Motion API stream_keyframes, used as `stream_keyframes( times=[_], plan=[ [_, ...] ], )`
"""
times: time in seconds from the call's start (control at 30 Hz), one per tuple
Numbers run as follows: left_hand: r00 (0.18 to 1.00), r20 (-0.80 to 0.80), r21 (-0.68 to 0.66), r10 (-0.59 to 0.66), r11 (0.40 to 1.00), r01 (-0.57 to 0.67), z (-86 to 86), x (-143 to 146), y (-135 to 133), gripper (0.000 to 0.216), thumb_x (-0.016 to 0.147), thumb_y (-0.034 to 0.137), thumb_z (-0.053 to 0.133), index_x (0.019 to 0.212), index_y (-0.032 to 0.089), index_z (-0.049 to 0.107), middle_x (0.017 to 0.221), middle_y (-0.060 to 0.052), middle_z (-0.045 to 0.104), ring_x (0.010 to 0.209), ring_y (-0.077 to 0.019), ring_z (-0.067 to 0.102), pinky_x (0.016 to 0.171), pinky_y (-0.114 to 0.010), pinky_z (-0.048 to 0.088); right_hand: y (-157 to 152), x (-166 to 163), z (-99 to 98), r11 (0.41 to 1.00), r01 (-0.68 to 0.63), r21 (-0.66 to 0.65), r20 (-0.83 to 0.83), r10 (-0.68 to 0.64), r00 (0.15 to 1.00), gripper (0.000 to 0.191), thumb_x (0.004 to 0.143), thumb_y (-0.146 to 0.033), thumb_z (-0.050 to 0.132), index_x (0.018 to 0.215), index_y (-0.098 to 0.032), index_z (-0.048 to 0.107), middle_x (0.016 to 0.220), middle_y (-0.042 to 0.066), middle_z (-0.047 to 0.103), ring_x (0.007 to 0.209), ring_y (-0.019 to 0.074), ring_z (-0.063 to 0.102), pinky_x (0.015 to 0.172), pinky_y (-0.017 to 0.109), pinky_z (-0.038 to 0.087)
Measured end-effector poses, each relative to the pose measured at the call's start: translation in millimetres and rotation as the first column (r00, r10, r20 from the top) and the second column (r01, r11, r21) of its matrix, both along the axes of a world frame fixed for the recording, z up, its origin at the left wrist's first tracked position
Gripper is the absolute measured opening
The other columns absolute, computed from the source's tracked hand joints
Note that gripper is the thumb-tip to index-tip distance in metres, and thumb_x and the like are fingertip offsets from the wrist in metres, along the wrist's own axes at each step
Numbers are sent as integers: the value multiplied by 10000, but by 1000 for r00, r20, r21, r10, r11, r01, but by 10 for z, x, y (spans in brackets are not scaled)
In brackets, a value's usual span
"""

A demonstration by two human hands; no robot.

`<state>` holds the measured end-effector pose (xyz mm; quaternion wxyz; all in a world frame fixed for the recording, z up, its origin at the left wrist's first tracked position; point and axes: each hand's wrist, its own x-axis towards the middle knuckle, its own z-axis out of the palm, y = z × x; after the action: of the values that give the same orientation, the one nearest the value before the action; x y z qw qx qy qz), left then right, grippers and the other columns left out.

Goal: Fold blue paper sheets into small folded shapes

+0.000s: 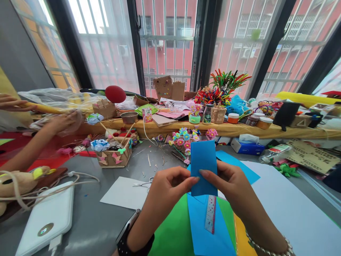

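A small blue paper rectangle [204,156] is held upright between my two hands above the table. My left hand [173,185] pinches its left edge with thumb and fingertips. My right hand [229,177] grips the right side, its thumb lying flat on the front. Below them lies a larger blue sheet [210,243] with a patterned ruler [210,215] on it. Green paper [170,227] and a yellow-orange sheet [242,231] show underneath. Scissors [144,184] rest on a white card [121,193], partly hidden behind my left hand.
At left are a white power bank [50,217] with cables and a decorated cardboard box [114,158]. Paper flowers [183,137], a tissue box [247,146] and a plastic bottle [275,153] stand farther back. A large white sheet [290,206] covers the right. Another person's hand [62,121] reaches in at left.
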<state>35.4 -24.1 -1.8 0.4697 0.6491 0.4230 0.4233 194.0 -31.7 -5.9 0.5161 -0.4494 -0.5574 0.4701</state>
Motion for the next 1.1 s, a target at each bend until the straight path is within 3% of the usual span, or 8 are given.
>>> stream_keyframes(
  times=[0.13,0.4,0.7,1.1],
  plan=[
    [998,55,-73,-24,997,28,13,13,10,146,678,269,632,612,143,597,538,39,521,512,-80,455,478,-172,352,-6,-3,1,999,-30,-17,-25,30,999,178,675,-327,659,778,-181,657,680,10,651,610,158,592,559,282,491],
    [992,118,-97,-46,994,58,5,8,20,148,658,248,651,600,141,566,539,50,501,502,-68,436,474,-169,335,6,0,-5,999,-25,-21,19,25,1000,211,677,-354,654,810,-190,660,702,14,659,622,169,601,560,285,500],
    [984,-48,-69,-169,984,166,-18,-16,19,129,686,223,619,604,140,564,594,33,526,565,-89,464,526,-189,361,-33,79,88,996,79,43,137,-85,987,229,676,-384,637,688,-156,653,606,10,643,619,186,599,522,262,469],
    [978,-93,-57,-185,982,180,-16,10,6,138,686,217,611,603,139,532,602,30,505,584,-101,465,554,-207,378,4,74,13,997,73,25,70,-75,995,219,689,-382,630,719,-166,610,608,-3,599,601,170,575,539,276,466]
  ],
)
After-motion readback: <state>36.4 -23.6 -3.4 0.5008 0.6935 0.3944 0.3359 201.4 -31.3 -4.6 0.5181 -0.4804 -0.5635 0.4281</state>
